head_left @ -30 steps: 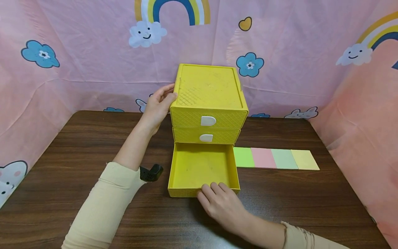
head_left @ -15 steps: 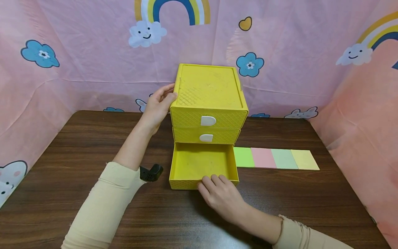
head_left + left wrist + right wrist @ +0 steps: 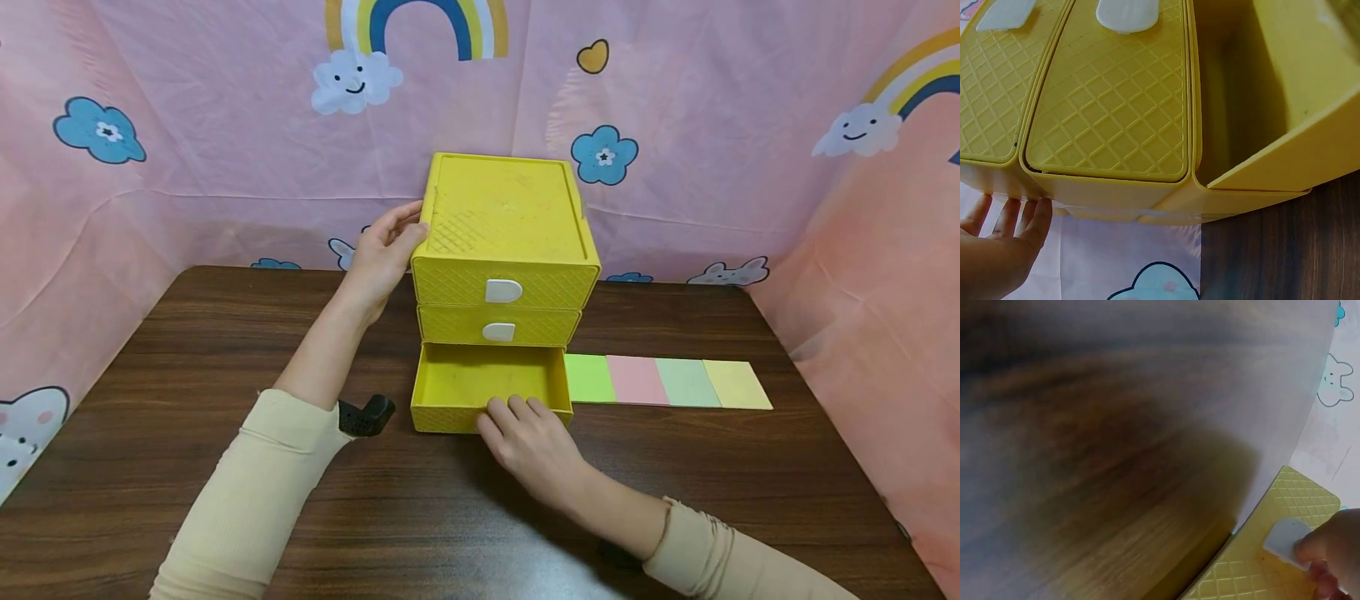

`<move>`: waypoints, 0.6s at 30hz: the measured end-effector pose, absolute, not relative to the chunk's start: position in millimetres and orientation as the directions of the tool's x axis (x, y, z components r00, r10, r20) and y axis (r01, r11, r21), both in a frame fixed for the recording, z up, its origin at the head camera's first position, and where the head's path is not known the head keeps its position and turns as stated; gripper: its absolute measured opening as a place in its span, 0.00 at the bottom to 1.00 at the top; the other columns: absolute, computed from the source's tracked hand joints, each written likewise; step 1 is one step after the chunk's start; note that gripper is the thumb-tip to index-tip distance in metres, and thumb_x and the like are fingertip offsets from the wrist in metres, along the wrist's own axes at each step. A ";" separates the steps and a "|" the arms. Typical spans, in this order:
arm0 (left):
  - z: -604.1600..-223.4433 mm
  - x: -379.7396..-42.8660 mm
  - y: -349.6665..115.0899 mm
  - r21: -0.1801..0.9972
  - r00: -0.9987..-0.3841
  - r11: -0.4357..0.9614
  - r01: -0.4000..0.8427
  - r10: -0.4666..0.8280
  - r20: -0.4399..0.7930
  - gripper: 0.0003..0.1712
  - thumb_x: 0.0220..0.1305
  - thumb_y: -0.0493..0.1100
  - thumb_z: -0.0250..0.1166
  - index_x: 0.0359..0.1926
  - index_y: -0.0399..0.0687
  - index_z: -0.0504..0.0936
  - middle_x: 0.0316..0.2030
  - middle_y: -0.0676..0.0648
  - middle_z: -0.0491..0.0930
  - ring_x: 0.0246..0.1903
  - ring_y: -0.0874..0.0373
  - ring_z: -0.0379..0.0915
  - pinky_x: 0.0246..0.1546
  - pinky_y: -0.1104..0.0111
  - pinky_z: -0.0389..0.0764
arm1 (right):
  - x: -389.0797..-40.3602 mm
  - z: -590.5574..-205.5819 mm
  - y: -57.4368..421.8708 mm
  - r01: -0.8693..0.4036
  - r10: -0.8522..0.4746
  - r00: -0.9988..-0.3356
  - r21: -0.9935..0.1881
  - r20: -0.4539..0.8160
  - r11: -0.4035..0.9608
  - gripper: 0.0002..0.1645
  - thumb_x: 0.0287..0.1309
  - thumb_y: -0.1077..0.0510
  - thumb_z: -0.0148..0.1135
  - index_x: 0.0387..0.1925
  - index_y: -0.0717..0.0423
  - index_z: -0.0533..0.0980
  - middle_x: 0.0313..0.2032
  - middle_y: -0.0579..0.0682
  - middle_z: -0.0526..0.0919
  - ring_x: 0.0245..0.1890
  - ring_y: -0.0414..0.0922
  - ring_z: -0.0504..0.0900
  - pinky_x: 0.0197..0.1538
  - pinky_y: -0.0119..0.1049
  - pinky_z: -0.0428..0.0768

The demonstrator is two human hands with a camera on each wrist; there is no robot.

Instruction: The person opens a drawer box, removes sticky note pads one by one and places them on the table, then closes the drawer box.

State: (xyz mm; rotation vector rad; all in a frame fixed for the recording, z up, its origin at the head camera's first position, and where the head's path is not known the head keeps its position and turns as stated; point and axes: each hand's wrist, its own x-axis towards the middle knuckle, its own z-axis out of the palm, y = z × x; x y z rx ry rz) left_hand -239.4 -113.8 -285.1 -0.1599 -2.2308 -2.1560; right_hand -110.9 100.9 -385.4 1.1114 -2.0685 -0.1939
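A yellow plastic drawer unit (image 3: 510, 208) stands upright on the table, two upper drawers closed, each with a white handle. Its bottom drawer (image 3: 446, 418) sticks partly out toward me. At the unit's left side, my left hand (image 3: 372, 265) touches the wall with nearly straight fingers, its thumb by the top edge; the left wrist view shows the fingertips (image 3: 1042, 209) against that wall. My right hand (image 3: 532, 450) grips the bottom drawer's front, fingers curled over the rim. In the right wrist view the thumb (image 3: 1319, 545) presses on the drawer's white handle (image 3: 1286, 537).
A strip of coloured paper squares (image 3: 667, 382), green, pink, mint and pale yellow, lies right of the unit. The dark wooden table (image 3: 360, 517) extends around it. A pink patterned cloth (image 3: 240, 125) hangs behind and at both sides.
The bottom drawer has slid inward, away from me, along with my right hand on its front. My left hand has stayed at the unit's side.
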 end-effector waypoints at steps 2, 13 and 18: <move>-285.2 -239.4 -113.7 0.995 -0.994 0.025 0.099 0.051 0.097 0.26 0.66 0.46 0.54 0.65 0.53 0.65 0.57 0.46 0.68 0.47 0.58 0.68 0.45 0.71 0.73 | -113.7 -385.5 101.0 -0.649 -0.762 -0.332 0.452 0.556 0.612 0.22 0.64 0.71 0.31 0.23 0.55 0.69 0.23 0.47 0.67 0.18 0.42 0.62 0.22 0.27 0.54; -286.3 -239.4 -115.4 0.994 -0.993 0.036 0.105 0.060 0.103 0.26 0.66 0.47 0.53 0.65 0.53 0.65 0.59 0.46 0.67 0.47 0.58 0.69 0.45 0.71 0.74 | -127.8 -387.5 102.2 -0.644 -0.747 -0.356 0.431 0.562 0.632 0.23 0.70 0.64 0.31 0.23 0.56 0.70 0.23 0.48 0.67 0.19 0.43 0.64 0.23 0.29 0.56; -286.3 -239.4 -115.0 0.994 -0.993 0.041 0.104 0.059 0.101 0.27 0.66 0.47 0.53 0.65 0.53 0.64 0.60 0.47 0.67 0.49 0.58 0.69 0.47 0.69 0.73 | -134.9 -389.8 101.4 -0.626 -0.730 -0.365 0.427 0.578 0.652 0.23 0.71 0.60 0.33 0.22 0.56 0.70 0.22 0.48 0.67 0.19 0.43 0.65 0.22 0.29 0.58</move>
